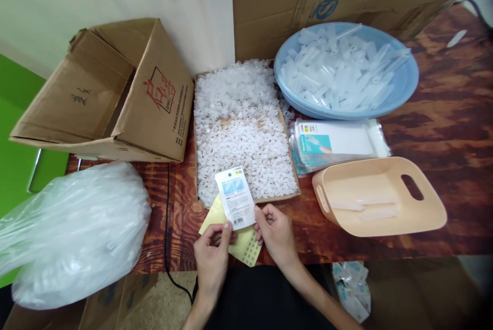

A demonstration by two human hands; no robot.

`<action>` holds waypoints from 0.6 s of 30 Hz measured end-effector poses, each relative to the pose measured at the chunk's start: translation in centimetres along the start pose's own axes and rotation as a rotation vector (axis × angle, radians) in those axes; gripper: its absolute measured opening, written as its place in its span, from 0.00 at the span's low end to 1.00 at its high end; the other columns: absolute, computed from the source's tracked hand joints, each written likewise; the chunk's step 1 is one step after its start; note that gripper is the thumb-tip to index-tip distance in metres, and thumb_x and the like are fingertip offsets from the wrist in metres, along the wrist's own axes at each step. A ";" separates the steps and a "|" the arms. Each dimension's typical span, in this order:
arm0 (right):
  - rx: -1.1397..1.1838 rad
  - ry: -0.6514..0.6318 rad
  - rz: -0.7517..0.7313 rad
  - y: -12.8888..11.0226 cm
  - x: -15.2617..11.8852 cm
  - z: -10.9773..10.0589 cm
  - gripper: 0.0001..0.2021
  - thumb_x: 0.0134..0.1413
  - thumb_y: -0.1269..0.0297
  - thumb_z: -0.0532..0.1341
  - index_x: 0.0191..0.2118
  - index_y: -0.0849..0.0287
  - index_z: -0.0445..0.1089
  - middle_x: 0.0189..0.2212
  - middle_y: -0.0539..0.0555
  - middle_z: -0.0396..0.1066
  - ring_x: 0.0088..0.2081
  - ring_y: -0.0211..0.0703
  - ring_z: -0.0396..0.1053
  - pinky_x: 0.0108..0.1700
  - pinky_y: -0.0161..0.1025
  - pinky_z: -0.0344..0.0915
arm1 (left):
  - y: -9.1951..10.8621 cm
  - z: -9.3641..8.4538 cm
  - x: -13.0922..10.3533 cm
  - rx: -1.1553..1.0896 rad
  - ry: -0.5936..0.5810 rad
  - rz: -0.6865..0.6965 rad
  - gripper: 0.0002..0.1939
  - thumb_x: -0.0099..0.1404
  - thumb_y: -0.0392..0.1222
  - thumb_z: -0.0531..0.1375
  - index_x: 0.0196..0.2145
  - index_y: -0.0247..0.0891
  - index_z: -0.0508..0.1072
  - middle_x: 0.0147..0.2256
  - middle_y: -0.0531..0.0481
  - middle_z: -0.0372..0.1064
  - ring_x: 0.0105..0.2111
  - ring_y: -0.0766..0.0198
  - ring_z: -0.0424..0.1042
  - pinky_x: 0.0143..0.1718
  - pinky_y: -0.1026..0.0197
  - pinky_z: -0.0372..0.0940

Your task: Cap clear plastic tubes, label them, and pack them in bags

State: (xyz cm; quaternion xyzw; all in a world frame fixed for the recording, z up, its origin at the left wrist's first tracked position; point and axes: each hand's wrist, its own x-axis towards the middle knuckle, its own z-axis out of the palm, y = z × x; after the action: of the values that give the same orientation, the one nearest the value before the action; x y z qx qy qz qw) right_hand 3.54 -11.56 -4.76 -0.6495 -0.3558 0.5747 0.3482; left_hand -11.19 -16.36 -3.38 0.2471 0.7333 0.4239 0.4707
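Between my two hands is a white printed packaging card (235,199) with a hang hole, blue pictures and a barcode. My left hand (211,250) pinches its lower left corner, thumb on top. My right hand (275,230) grips the lower right edge between thumb and fingers. Beneath the card lies a yellow sticker sheet (246,249) with rows of small round dots, partly hidden by the card and my fingers. Just beyond the card, a shallow cardboard tray (295,197) holds a great many small white and clear plastic pieces (242,140).
A blue basin (285,96) of clear plastic tubes stands at the back right. Packaged cards (339,140) and a beige bin (427,217) with a few tubes sit below it. On the left are an open carton (162,99) and a full plastic bag (88,222). A black cable (167,227) crosses the table edge.
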 end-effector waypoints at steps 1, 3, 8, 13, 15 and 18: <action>-0.028 0.011 -0.002 0.0 0.1 0.1 0.22 0.61 0.45 0.62 0.24 0.54 0.61 0.15 0.47 0.67 0.13 0.38 0.66 0.12 0.32 0.62 | -0.1 0.0 0.0 0.003 0.000 0.011 0.18 0.62 0.55 0.69 0.30 0.35 0.78 0.25 0.49 0.78 0.26 0.61 0.78 0.32 0.65 0.73; -0.084 0.033 -0.013 -0.1 0.2 0.2 0.22 0.62 0.47 0.60 0.22 0.54 0.59 0.14 0.47 0.66 0.12 0.38 0.65 0.12 0.31 0.59 | -0.3 0.0 -0.1 0.011 0.000 0.031 0.17 0.63 0.54 0.68 0.30 0.35 0.79 0.25 0.49 0.78 0.26 0.61 0.78 0.31 0.65 0.73; -0.118 0.023 -0.039 0.1 0.3 0.1 0.22 0.64 0.47 0.58 0.22 0.54 0.59 0.15 0.47 0.66 0.12 0.38 0.65 0.11 0.31 0.59 | -0.6 -0.7 0.2 0.002 -0.001 0.015 0.21 0.66 0.57 0.65 0.29 0.34 0.80 0.26 0.47 0.79 0.26 0.59 0.78 0.32 0.62 0.74; -0.055 0.001 -0.017 0.1 0.2 -0.2 0.23 0.62 0.44 0.60 0.23 0.54 0.60 0.15 0.46 0.66 0.12 0.37 0.63 0.12 0.32 0.61 | -0.3 -1.4 0.7 -0.175 0.071 -0.001 0.21 0.64 0.58 0.66 0.41 0.35 0.79 0.33 0.46 0.81 0.26 0.61 0.80 0.30 0.62 0.76; -0.039 -0.006 -0.020 0.1 0.1 -0.3 0.23 0.61 0.43 0.61 0.23 0.54 0.60 0.15 0.46 0.66 0.12 0.37 0.63 0.12 0.32 0.61 | 0.2 -1.2 0.7 -0.212 -0.001 -0.042 0.24 0.61 0.57 0.70 0.44 0.35 0.78 0.34 0.45 0.81 0.28 0.60 0.81 0.31 0.62 0.77; -0.019 -0.023 -0.041 0.0 0.1 -0.5 0.25 0.60 0.41 0.62 0.23 0.54 0.61 0.14 0.46 0.65 0.12 0.36 0.62 0.13 0.32 0.61 | 1.1 -0.3 0.7 -0.244 -0.190 -0.130 0.25 0.54 0.53 0.75 0.43 0.33 0.79 0.38 0.41 0.82 0.36 0.55 0.82 0.37 0.59 0.78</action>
State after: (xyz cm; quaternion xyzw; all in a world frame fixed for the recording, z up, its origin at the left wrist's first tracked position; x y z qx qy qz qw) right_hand 4.01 -11.54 -4.76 -0.6385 -0.3785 0.5716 0.3498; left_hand -11.80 -15.40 -2.73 0.1790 0.6430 0.4530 0.5910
